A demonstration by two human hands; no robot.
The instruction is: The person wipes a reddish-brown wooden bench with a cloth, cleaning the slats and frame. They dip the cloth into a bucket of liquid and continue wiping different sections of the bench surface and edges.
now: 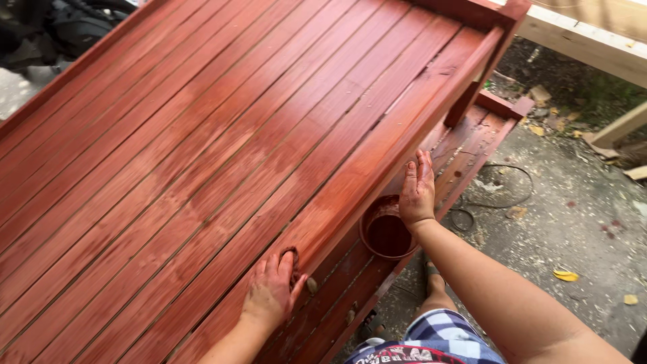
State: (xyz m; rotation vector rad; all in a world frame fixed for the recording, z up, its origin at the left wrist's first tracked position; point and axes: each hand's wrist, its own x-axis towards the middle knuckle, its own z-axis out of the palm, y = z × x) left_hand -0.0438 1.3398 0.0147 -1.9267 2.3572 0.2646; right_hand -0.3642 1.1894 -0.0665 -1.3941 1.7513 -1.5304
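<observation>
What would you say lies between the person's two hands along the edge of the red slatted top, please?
In the head view, between the left hand and right hand runs the stained edge board of the slatted top; just below it sits a round tub of red stain.

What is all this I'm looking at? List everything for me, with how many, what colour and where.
Slatted wooden tabletop: one, red-brown stained, fills left and centre.
Lower slatted wooden shelf: one, red-brown, beneath the top's right edge.
Round stain pot: one, reddish-brown, on the lower shelf.
Thin cable: one, black, looped on the grey ground, right.
Pale timber beams: at least two, upper right.
Dry leaves: a few, yellow, on the ground.
Checked shorts: blue-white, bottom.
Left hand: stained, pressing a small rag on the tabletop.
Right hand: against the top's edge, above the pot.
</observation>
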